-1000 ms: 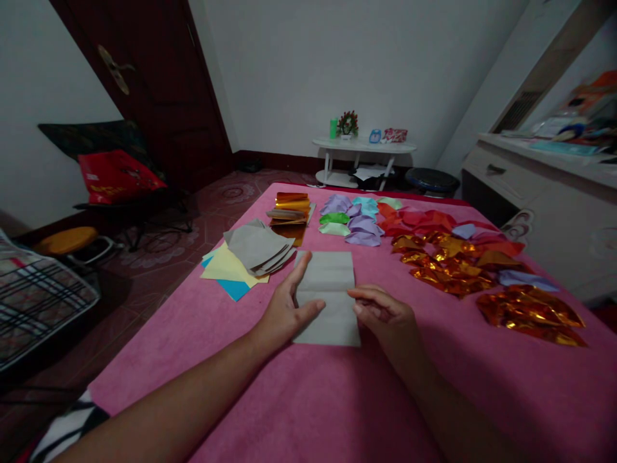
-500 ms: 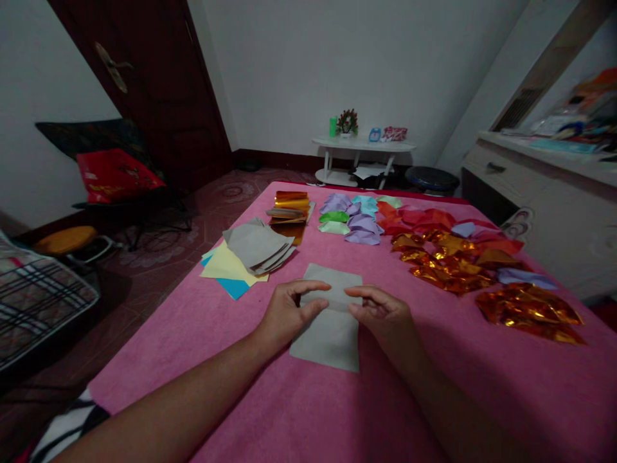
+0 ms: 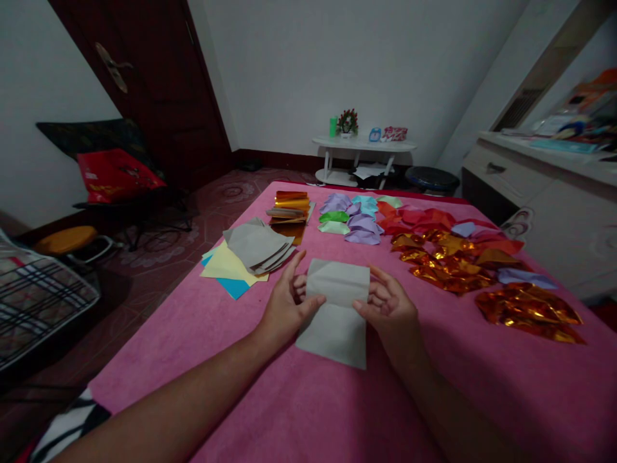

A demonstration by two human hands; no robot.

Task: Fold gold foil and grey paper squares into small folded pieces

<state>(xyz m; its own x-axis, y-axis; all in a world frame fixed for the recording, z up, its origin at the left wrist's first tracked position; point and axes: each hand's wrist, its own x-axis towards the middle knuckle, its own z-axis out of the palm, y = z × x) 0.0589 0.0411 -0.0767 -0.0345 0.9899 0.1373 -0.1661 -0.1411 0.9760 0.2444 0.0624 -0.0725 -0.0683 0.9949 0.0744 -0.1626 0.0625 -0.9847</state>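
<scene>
A grey sheet of paper (image 3: 333, 334) with a crease across its middle is held between my two hands above the pink cloth. My left hand (image 3: 289, 299) grips its left edge, thumb in front near the crease and fingers behind. On the right edge, my right hand (image 3: 389, 303) pinches it the same way. The upper part of the paper tilts up towards me, while the lower part slopes down. Left of the hands lies a stack of grey paper sheets (image 3: 258, 244), partly over yellow paper (image 3: 226, 265) and blue paper (image 3: 235, 287).
Behind the grey stack are gold foil sheets (image 3: 292, 204). Folded purple paper pieces (image 3: 362, 229), green ones (image 3: 334, 217), red ones (image 3: 429, 220) and crumpled gold foil pieces (image 3: 530, 305) spread over the right side of the pink cloth (image 3: 231, 386). A white side table (image 3: 361, 144) stands against the wall.
My fingers have moved from above the paper to behind its side edges. The paper's upper part is now lifted and tilted up, and the sheet has shifted slightly right.
</scene>
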